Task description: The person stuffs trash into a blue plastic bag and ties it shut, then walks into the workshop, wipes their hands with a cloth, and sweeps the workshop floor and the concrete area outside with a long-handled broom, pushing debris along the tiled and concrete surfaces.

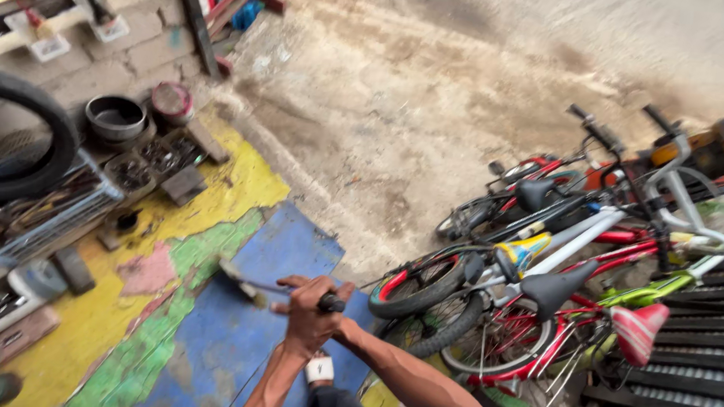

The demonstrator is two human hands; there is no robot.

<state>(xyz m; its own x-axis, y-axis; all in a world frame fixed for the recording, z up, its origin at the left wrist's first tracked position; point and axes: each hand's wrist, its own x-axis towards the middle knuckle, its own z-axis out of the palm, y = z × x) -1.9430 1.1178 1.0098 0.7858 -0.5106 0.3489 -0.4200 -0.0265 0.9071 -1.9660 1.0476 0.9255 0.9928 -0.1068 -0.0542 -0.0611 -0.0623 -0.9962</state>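
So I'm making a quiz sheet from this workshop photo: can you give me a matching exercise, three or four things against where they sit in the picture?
Things:
1. hammer
2. black tyre
3. bicycles
4. round metal bowl

Places:
A. piled at the right, on the bare ground
B. far left edge, above the tool trays
C. centre, held in both hands over the blue floor patch
D. upper left, at the foot of the brick wall

Pairs: 1-C, 2-B, 3-A, 4-D
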